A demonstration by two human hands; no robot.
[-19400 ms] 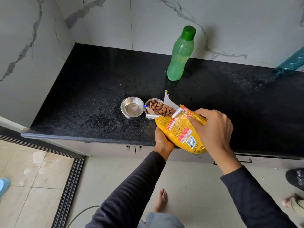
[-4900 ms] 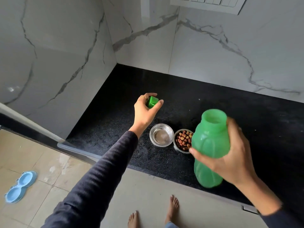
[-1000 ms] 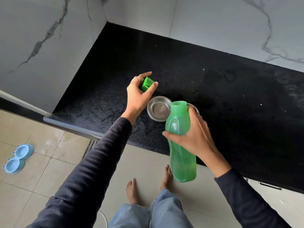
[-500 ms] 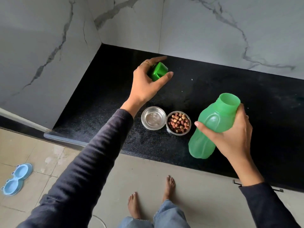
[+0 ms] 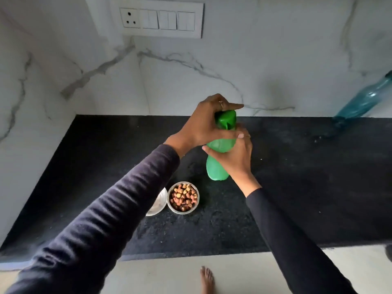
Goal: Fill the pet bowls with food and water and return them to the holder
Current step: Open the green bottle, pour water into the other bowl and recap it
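Note:
A green plastic bottle [image 5: 217, 166] stands upright on the black counter [image 5: 307, 187]. My right hand [image 5: 235, 154] is wrapped around its body. My left hand [image 5: 206, 122] grips the darker green cap [image 5: 226, 119] at the bottle's neck. In front of the bottle sits a small steel bowl [image 5: 183, 197] full of brown and orange kibble. A second steel bowl [image 5: 158, 203] touches its left side, mostly hidden behind my left sleeve, so its contents cannot be told.
A teal bottle [image 5: 364, 100] leans against the marble wall at the far right. A switch panel [image 5: 159, 19] is on the wall above. The counter's front edge runs near the bottom, with floor and my bare foot [image 5: 206, 279] below it.
My right hand has set the bottle upright on the counter behind the bowls. My left hand has brought the cap from above the bowls onto the bottle's neck.

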